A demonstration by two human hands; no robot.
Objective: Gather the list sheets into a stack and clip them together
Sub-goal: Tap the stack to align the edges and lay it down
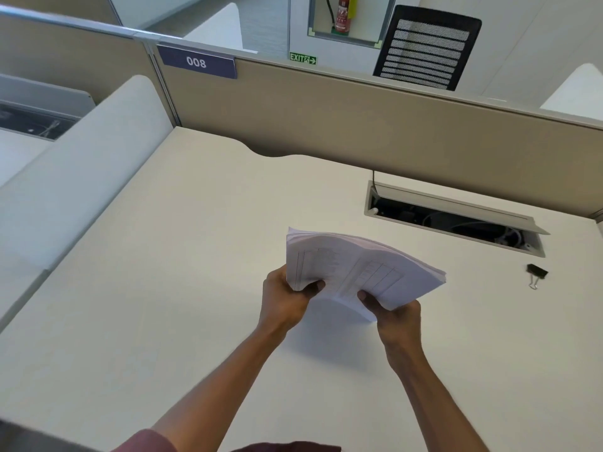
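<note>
Number plate (197, 62): a dark blue plate on the top rail of the partition (342, 125), reading "008" in white.
Exit sign (302, 58): a green sign beyond the partition, reading "EXIT" with an arrow pointing right.
Fire extinguisher (342, 14): red, hanging in a wall recess beyond the partition; its label is too small to read.
Stack of list sheets (355, 272): white printed pages with ruled table lines; the print is too blurred to read. The stack is held in the air above the desk (179, 256), in front of the partition, bowed upward in the middle, its far edges roughly even.
Left hand (287, 298): its grip is clamped on the near left corner of the stack, thumb on top of the pages, the other fingers hidden beneath.
Right hand (396, 316): its grip is clamped on the near right edge of the stack, thumb pressed on the top page, fingers under the paper.
Binder clip (536, 274): black with silver wire handles, lying on the desk to the right of the stack and well apart from it, touched by neither hand.
Cable hatch (456, 216): an opening in the desk just before the partition, its lid raised, cables showing inside; it lies beyond the stack and the clip.
Office chair (427, 47): black mesh back, standing behind the partition.
Sleeves (146, 443): maroon, at the near edge of the view.
</note>
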